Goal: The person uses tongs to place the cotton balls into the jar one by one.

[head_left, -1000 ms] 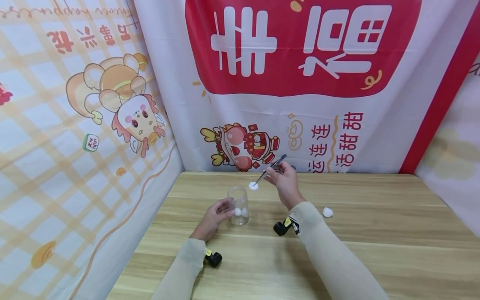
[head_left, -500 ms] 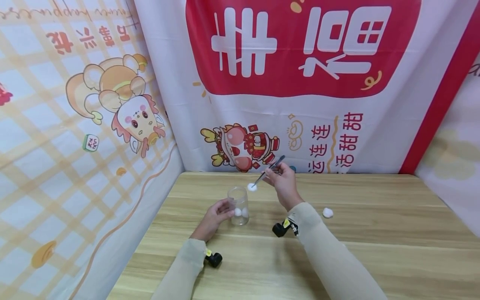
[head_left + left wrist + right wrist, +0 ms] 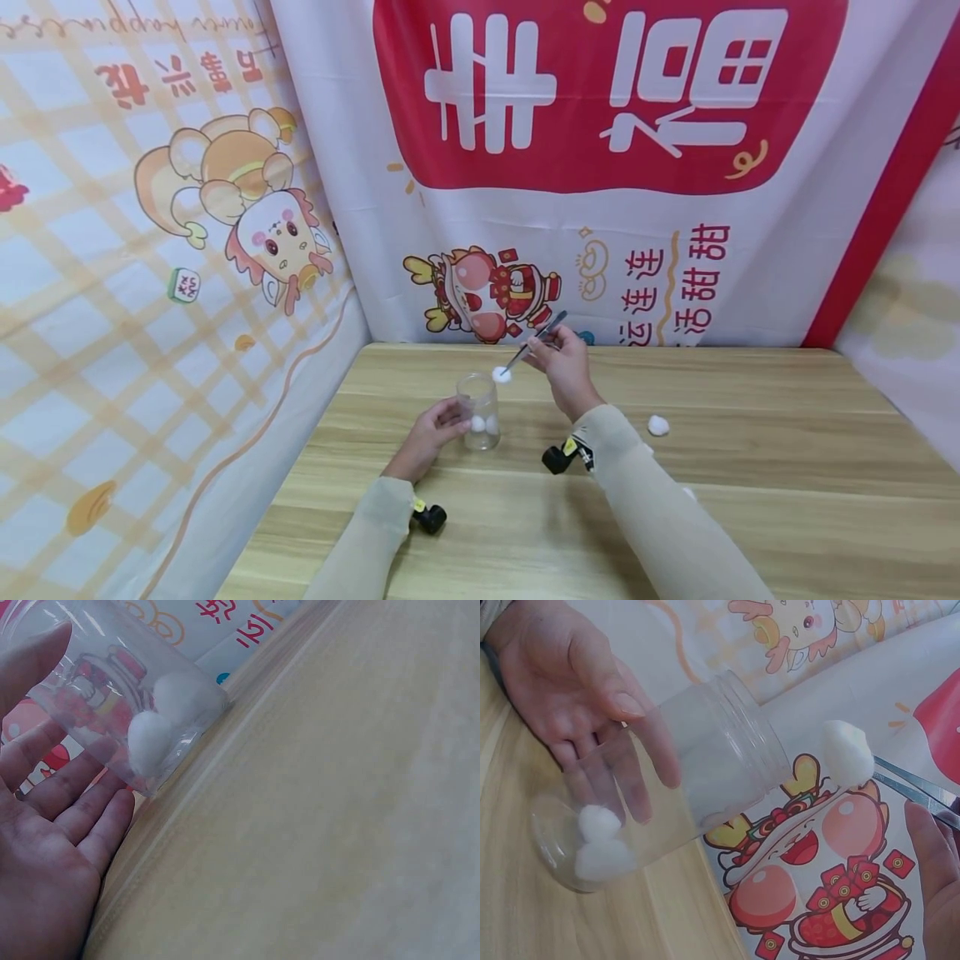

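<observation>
A clear jar [image 3: 478, 408] without a lid stands upright on the table, two cotton balls [image 3: 601, 847] at its bottom. My left hand [image 3: 432, 432] holds it from the left side, thumb in front and fingers round the back in the left wrist view. Metal tweezers [image 3: 534, 343] are pinched in my right hand [image 3: 567, 371], slanting down to the left. Their tips grip another cotton ball [image 3: 847, 754], which hangs just outside the jar's open mouth, at the rim's upper right in the head view.
On the wooden table [image 3: 795, 467], a loose cotton ball [image 3: 657, 426] lies right of my right forearm. Another white piece [image 3: 688, 493] shows partly behind the sleeve. Printed cloth hangings [image 3: 360, 233] rise behind the table and on its left. A camera [image 3: 558, 458] sits on each wrist.
My right hand has moved slightly left, bringing the tweezers and their cotton ball closer to the jar's mouth. My left hand and the jar stay in place.
</observation>
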The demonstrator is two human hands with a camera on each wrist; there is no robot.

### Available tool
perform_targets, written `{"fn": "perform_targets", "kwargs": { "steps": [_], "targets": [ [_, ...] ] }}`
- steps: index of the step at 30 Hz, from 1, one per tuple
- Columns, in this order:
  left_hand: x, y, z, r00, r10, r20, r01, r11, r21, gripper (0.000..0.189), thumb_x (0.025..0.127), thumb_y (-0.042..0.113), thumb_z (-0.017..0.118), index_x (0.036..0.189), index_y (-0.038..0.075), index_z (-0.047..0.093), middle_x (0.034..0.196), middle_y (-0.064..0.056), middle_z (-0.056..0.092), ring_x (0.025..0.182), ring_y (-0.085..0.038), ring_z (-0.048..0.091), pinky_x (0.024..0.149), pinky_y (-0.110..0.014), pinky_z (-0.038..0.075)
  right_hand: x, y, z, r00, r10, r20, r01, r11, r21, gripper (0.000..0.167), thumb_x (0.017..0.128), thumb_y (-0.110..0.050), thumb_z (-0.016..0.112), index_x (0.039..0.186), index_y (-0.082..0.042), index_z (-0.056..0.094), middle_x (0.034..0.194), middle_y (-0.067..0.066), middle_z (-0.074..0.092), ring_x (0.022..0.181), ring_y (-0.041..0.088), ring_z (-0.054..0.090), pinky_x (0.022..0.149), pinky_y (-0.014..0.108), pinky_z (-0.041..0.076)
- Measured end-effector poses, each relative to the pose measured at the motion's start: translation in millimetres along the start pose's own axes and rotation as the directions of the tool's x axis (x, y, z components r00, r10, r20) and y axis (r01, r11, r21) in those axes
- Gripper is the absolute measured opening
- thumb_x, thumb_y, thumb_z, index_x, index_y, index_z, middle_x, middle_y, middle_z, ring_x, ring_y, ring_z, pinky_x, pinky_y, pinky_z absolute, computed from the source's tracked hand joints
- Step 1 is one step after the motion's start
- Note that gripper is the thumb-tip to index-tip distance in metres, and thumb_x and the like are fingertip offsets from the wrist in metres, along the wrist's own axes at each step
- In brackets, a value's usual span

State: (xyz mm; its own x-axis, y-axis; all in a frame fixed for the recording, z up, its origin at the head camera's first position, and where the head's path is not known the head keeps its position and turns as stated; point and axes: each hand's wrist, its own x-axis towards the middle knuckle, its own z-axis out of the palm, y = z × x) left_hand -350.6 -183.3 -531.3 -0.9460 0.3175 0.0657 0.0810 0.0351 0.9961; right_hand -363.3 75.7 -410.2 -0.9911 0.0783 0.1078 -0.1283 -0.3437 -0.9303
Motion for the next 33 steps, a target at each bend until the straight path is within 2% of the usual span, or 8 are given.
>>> {"fn": "perform_targets", "kwargs": {
  "steps": [9,15,23,31,33],
  "targets": [
    [-1.2,1.1,0.5,1.0,0.024,0.004,-0.024,1.0,0.007,0.059,0.087,0.023,0.075,0.139,0.01,0.05,0.137,-0.01,0.053,0.127,-0.027,0.048,0.108,-0.038,0.038,-1.3,4.2,5.5,1.0,0.021,-0.004,-0.021,1.0,0.004,0.02,0.096,-0.003,0.059,0.116,-0.004,0.054,0.116,0.019,0.053,0.109,0.032,0.062,0.085,0.035,0.056],
    [-1.5,2.9,1.4,1.0,0.016,0.0,-0.016,1.0,-0.004,0.059,0.087,0.023,0.075,0.139,0.01,0.05,0.136,-0.01,0.053,0.126,-0.026,0.049,0.108,-0.038,0.038,-2.6,5.6,8.7,0.999,0.032,-0.011,-0.032,0.999,0.012,0.021,0.096,-0.003,0.059,0.117,-0.003,0.054,0.119,0.023,0.053,0.107,0.032,0.063,0.083,0.034,0.057],
    [0.3,3.5,0.1,1.0,-0.007,0.021,0.007,1.0,-0.005,0.06,0.09,0.018,0.071,0.143,0.006,0.044,0.141,-0.013,0.049,0.13,-0.028,0.045,0.11,-0.037,0.035,-3.7,7.0,11.2,1.0,0.03,0.002,-0.03,0.999,0.022,0.021,0.097,-0.001,0.058,0.117,-0.004,0.054,0.118,0.021,0.053,0.114,0.037,0.058,0.084,0.033,0.056],
    [-13.2,30.3,5.8,0.999,-0.021,0.038,0.02,0.999,0.025,0.063,0.091,0.016,0.07,0.144,0.001,0.04,0.141,-0.016,0.048,0.13,-0.031,0.044,0.11,-0.041,0.035,-3.3,10.8,13.2,1.0,0.02,0.021,-0.02,1.0,0.0,0.021,0.097,-0.004,0.059,0.117,-0.005,0.054,0.119,0.021,0.052,0.112,0.032,0.06,0.085,0.034,0.056],
    [-13.9,31.0,6.7,0.999,-0.011,0.034,0.011,1.0,0.017,0.063,0.091,0.015,0.07,0.144,-0.001,0.04,0.141,-0.018,0.048,0.13,-0.032,0.044,0.11,-0.042,0.035,-3.1,11.1,14.1,1.0,0.024,0.017,-0.024,1.0,-0.005,0.021,0.096,-0.004,0.059,0.117,-0.005,0.054,0.12,0.021,0.052,0.111,0.032,0.06,0.085,0.033,0.056]
  ]
}}
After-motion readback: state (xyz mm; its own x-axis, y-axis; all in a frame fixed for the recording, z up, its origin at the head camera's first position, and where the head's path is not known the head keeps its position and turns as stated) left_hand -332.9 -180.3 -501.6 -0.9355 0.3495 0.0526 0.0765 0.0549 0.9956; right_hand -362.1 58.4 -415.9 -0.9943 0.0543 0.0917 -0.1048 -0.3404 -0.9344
